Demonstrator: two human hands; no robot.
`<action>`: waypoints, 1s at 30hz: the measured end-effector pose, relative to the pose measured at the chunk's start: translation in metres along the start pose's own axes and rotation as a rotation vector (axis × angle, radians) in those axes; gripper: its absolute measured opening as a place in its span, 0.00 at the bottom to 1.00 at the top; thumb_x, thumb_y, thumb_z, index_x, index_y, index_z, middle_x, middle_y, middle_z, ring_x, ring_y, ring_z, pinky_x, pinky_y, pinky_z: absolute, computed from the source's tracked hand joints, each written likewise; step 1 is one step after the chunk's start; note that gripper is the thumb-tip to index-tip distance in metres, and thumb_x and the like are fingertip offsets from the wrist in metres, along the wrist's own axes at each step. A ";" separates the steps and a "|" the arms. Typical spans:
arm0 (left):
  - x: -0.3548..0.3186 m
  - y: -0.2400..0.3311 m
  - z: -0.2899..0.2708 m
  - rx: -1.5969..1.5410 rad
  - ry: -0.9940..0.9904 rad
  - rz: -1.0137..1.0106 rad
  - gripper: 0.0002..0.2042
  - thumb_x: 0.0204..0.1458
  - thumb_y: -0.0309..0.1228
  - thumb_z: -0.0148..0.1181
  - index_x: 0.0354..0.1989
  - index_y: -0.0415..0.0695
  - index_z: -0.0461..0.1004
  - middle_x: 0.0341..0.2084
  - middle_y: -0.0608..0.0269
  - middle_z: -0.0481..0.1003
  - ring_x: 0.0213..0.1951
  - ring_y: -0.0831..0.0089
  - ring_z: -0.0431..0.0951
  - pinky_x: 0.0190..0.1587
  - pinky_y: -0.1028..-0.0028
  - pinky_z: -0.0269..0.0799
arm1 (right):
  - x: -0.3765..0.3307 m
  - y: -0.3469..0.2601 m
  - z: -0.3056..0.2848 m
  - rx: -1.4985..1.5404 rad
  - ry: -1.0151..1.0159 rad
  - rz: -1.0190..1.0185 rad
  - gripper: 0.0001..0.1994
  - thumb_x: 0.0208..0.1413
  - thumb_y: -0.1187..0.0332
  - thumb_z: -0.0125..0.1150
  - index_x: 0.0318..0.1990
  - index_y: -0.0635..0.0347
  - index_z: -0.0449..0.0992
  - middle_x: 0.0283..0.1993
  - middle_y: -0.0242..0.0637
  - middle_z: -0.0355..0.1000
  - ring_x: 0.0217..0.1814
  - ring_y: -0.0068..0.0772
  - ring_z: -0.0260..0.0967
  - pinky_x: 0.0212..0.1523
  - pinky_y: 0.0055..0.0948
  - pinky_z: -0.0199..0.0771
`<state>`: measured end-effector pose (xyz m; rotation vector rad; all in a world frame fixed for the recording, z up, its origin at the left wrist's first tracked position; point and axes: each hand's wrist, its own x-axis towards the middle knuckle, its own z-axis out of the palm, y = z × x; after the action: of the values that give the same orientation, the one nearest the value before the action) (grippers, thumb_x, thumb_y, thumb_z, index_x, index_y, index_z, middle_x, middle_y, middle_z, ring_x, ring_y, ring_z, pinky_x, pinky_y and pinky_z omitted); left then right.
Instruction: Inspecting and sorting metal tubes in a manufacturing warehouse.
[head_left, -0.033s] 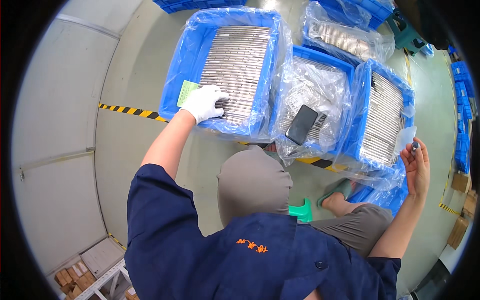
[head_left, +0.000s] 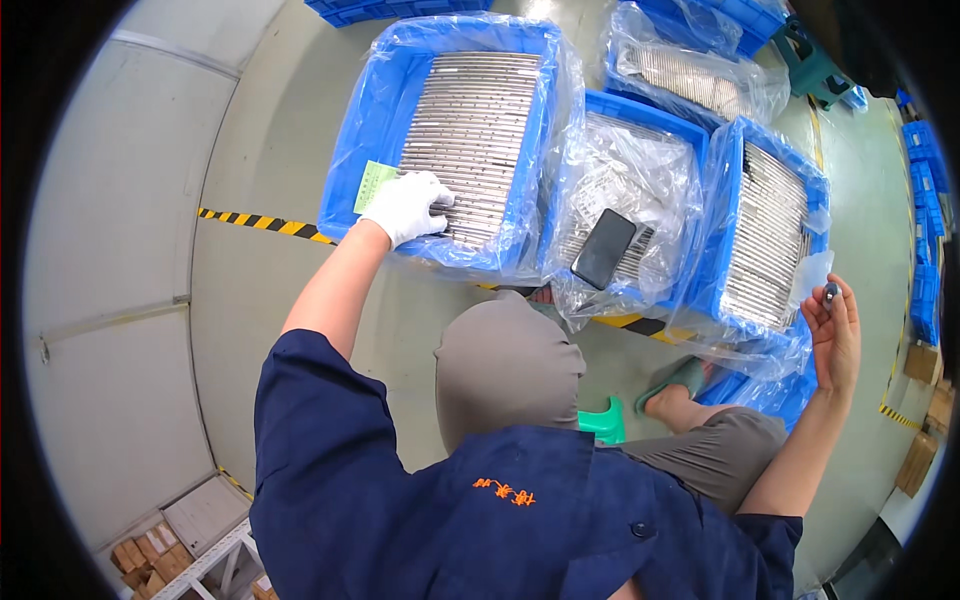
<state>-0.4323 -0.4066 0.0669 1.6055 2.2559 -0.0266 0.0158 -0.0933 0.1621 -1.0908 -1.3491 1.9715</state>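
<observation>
My left hand (head_left: pixel 407 208), in a white glove, rests on the near left part of a layer of slim metal rods (head_left: pixel 475 130). Its thumb and fingers are apart, slightly bent, and I see nothing lifted between them. The rods lie side by side in a blue bin (head_left: pixel 348 130) lined with clear plastic. A green paper label (head_left: pixel 374 184) is beside the glove. At the far right, my bare right hand (head_left: pixel 836 345) is raised, its fingers closed on a small dark metal piece (head_left: pixel 831 292) with a rounded end. The rest of that piece is hidden.
A black phone (head_left: pixel 603 249) lies on plastic wrap over the middle bin (head_left: pixel 698 150). Another bin (head_left: pixel 733 200) of rods stands right of it, and a bagged bin (head_left: pixel 690 80) behind. A green stool (head_left: pixel 602 421) is near my knee. Yellow-black tape (head_left: pixel 265 222) marks the floor.
</observation>
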 end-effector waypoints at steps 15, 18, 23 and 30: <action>0.002 -0.008 -0.035 -0.432 -0.286 -0.325 0.17 0.45 0.39 0.53 0.39 0.40 0.72 0.34 0.63 0.74 0.36 0.76 0.71 0.42 0.77 0.65 | -0.004 0.001 -0.009 -0.029 -0.028 -0.013 0.16 0.55 0.68 0.47 0.51 0.63 0.61 0.39 0.37 0.68 0.39 0.24 0.68 0.46 0.23 0.68; -0.001 -0.051 -0.030 -0.947 0.071 -0.584 0.22 0.52 0.43 0.43 0.52 0.42 0.62 0.46 0.60 0.67 0.48 0.72 0.65 0.48 0.74 0.60 | -0.005 0.000 -0.016 -0.016 -0.034 -0.048 0.17 0.55 0.67 0.48 0.51 0.64 0.61 0.40 0.38 0.68 0.39 0.25 0.68 0.46 0.23 0.68; -0.007 -0.053 -0.006 -1.053 -0.018 -0.943 0.23 0.54 0.45 0.40 0.51 0.42 0.61 0.48 0.58 0.65 0.50 0.69 0.63 0.50 0.71 0.58 | -0.012 0.004 -0.009 -0.040 -0.013 -0.046 0.18 0.55 0.67 0.47 0.52 0.65 0.60 0.41 0.39 0.68 0.40 0.26 0.68 0.47 0.23 0.68; -0.022 -0.184 0.058 -1.429 -0.215 -1.007 0.23 0.52 0.54 0.38 0.43 0.48 0.65 0.38 0.62 0.68 0.39 0.68 0.66 0.43 0.70 0.61 | -0.023 -0.004 -0.011 -0.024 -0.067 -0.071 0.20 0.55 0.67 0.48 0.53 0.65 0.58 0.42 0.39 0.67 0.42 0.28 0.67 0.48 0.26 0.65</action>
<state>-0.5776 -0.5042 -0.0162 -0.2544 1.7769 0.8529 0.0372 -0.1043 0.1712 -0.9819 -1.4304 1.9611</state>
